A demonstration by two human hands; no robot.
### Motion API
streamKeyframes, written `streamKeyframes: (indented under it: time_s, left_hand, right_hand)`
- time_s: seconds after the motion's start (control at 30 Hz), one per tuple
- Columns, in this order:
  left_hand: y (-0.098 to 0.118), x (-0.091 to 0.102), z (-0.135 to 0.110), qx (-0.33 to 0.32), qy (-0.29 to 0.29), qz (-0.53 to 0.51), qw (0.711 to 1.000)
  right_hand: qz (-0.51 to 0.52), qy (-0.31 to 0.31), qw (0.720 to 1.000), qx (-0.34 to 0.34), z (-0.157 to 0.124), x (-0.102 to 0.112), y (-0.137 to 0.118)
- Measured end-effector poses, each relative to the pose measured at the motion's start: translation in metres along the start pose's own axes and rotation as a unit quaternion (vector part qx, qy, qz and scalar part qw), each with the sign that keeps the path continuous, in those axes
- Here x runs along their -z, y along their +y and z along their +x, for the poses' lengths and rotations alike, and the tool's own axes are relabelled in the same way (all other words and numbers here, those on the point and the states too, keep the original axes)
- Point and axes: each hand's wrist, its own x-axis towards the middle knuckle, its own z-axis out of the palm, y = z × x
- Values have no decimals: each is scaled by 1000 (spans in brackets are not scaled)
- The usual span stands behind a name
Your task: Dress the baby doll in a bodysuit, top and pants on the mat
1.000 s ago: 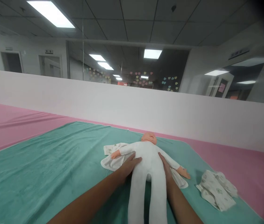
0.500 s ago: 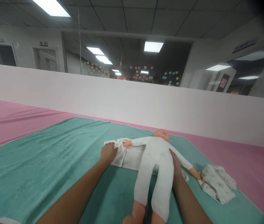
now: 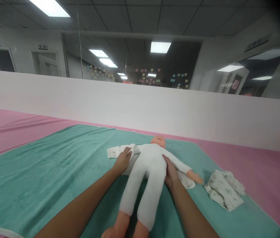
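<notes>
A baby doll with a white cloth body lies on its back, head away from me. Under it is a spread baby shirt with a small print. The doll's arm on the left now runs into the shirt's sleeve, its hand hidden inside. My left hand pinches the shirt near the top of that sleeve. Against the doll's side, at the right of the torso, my right hand grips with the thumb on top. The doll's other arm stretches out bare-handed to the right.
A bunched printed garment lies at the right, apart from the doll's hand. Everything rests on a green cloth spread over a pink mat. A low white wall runs behind, with glass above it.
The doll has shifted left, and its left-side arm has gone into the sleeve. My left hand moved right along the shirt. The doll's other hand came away from the bunched garment.
</notes>
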Motion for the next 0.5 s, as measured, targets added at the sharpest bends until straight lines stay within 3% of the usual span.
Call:
streamKeyframes:
  time_s: [0.1,0.23,0.4,0.5]
  left_hand:
    - [19,-3,-5,-17,-14,-128,991]
    - [29,9,-8,-8,-20,-233,972]
    - [51,32,-17,-14,-74,-308,948]
    - [63,47,-22,1,-135,-399,907]
  right_hand:
    - [23,-37,996,-79,0,-8,8]
    - [22,-84,990,-115,-3,-17,16]
    - [-8,-114,991,-70,-6,-26,27]
    - [-28,-105,993,-45,-4,-26,31]
